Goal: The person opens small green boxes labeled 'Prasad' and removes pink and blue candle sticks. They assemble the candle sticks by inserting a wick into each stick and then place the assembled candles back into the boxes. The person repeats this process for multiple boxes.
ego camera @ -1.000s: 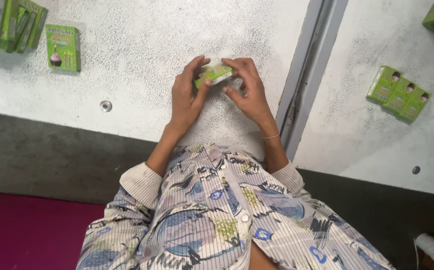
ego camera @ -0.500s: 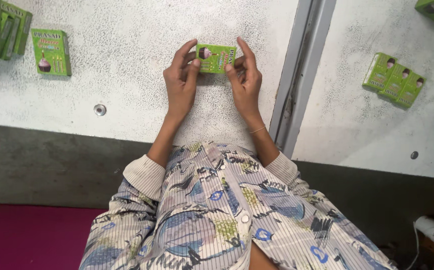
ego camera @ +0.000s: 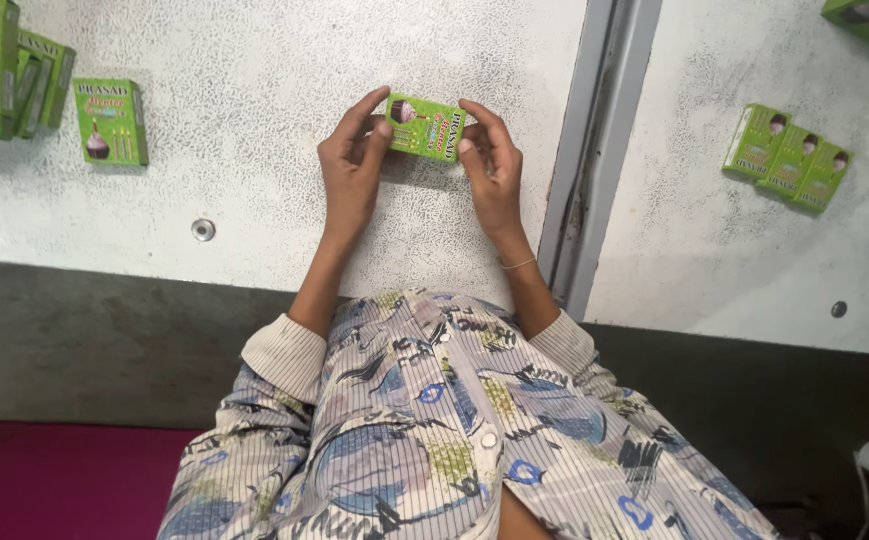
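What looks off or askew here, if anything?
Nothing is damaged or spilled. The green box sits flat and intact between left hand and right hand. The three boxes to the right lie in a slanted, overlapping row, and the single box is slightly tilted.

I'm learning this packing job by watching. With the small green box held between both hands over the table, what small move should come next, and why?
Probably set the box down flat. Left hand and right hand pinch it at its ends just above the speckled table; it looks closed, and other boxes, like the single box and the row of three, already lie there.
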